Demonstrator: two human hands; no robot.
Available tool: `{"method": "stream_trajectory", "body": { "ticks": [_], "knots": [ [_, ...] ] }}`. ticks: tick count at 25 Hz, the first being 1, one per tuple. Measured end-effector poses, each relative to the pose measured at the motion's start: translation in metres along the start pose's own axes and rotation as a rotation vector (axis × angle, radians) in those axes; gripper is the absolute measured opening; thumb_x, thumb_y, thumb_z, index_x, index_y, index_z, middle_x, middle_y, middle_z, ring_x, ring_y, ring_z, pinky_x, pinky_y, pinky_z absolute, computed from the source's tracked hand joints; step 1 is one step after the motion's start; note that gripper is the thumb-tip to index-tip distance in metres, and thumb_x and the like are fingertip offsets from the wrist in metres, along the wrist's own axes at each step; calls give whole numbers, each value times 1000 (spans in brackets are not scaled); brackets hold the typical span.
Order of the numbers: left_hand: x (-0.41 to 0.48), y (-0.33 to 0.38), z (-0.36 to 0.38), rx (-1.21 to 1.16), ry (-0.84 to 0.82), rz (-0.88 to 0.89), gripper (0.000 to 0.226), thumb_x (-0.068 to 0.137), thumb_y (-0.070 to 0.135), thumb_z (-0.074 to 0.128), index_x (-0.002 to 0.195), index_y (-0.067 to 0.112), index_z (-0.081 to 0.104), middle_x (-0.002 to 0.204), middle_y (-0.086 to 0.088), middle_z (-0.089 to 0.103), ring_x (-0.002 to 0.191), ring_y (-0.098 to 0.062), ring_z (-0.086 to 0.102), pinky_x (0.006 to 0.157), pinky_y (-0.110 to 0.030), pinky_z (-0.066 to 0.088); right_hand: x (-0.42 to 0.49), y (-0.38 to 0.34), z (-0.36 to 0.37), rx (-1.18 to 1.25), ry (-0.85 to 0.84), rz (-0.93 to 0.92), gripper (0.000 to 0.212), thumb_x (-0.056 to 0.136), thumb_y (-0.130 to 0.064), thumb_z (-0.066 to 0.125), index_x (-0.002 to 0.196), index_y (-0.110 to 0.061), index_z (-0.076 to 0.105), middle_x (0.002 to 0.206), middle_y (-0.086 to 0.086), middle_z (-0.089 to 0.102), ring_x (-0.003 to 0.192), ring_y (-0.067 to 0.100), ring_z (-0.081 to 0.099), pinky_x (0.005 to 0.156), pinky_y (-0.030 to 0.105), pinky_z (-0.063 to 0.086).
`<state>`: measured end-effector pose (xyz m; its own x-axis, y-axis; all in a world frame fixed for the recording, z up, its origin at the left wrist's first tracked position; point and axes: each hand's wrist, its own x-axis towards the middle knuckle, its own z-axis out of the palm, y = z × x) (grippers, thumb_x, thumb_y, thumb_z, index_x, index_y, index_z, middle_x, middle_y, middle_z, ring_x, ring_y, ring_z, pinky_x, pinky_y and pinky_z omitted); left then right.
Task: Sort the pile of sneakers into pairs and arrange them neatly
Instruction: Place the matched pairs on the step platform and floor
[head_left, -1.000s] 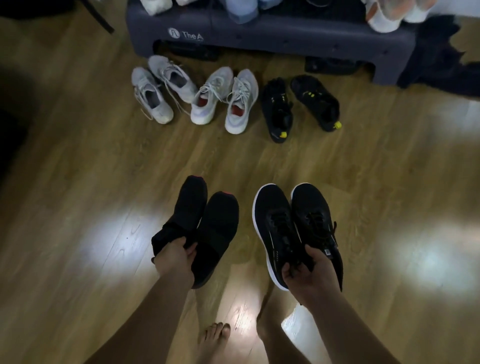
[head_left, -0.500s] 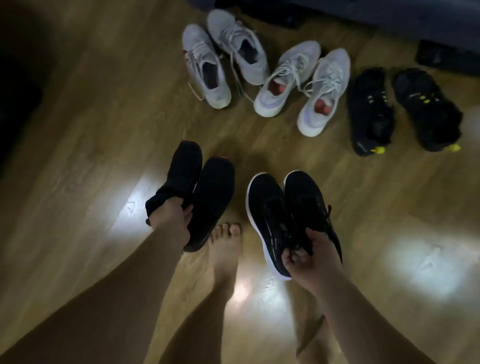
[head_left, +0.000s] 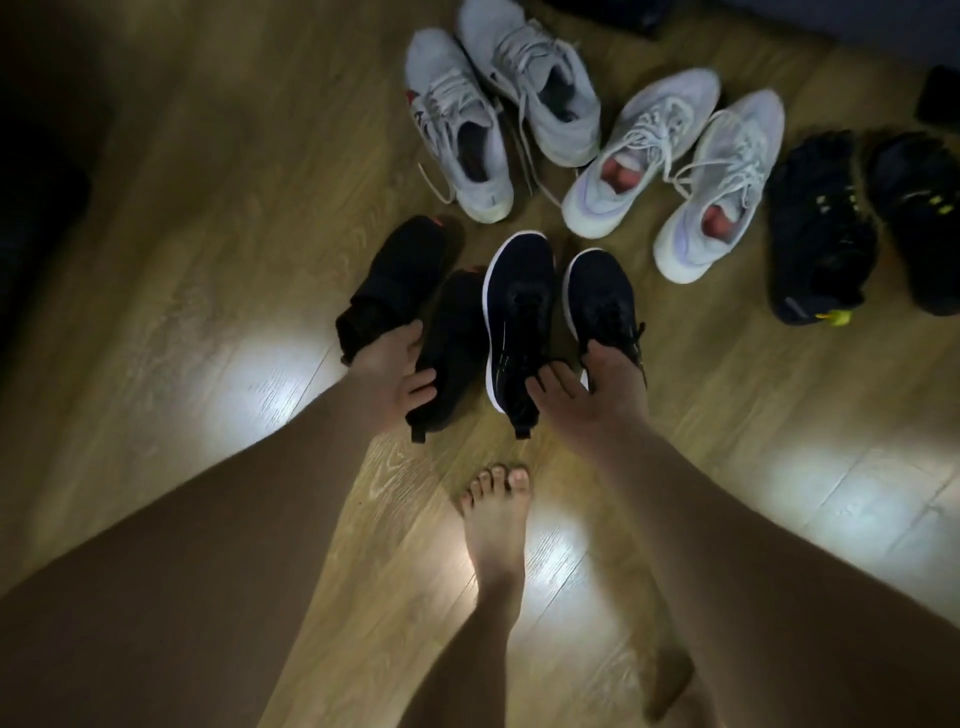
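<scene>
Three pairs line the floor (head_left: 208, 208): grey sneakers (head_left: 467, 130), white sneakers (head_left: 675, 171), black toe shoes (head_left: 815, 228). Just before them, the left hand (head_left: 395, 369), fingers curled, grips the all-black pair (head_left: 415, 291); the right hand (head_left: 597, 389) likewise grips the white-soled black pair (head_left: 524, 296). Both pairs are likely still unplaced.

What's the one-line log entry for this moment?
left hand holds all-black pair | right hand holds white-soled black pair | floor: grey pair, white pair, black-yellow pair

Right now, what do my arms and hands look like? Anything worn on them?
The left arm and right arm are bare to the frame's edge, no sleeves. The left hand and right hand are ungloved; no watch, ring or bracelet shows, though the light is dim.
</scene>
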<state>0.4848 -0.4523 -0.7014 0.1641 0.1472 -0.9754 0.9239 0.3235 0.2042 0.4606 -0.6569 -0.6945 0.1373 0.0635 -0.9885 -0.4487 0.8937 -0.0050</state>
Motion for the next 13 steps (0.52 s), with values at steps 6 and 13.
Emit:
{"method": "stream_trajectory", "body": {
  "ticks": [6,13],
  "knots": [
    [-21,-24,11,185,1,-69,52,94,34,59,140,15,44,141,-8,47,122,-33,52,108,-49,39,-33,4,-60,-103,57,-8,22,94,-20,55,114,-14,62,113,13,72,110,26,64,84,41,53],
    [-97,-34,67,266,-215,98,48,95,40,54,138,19,49,136,-5,54,114,-26,59,90,-41,49,-91,11,-111,173,32,-33,23,92,-18,57,114,-15,61,114,12,70,109,26,64,88,41,50]
  ]
}}
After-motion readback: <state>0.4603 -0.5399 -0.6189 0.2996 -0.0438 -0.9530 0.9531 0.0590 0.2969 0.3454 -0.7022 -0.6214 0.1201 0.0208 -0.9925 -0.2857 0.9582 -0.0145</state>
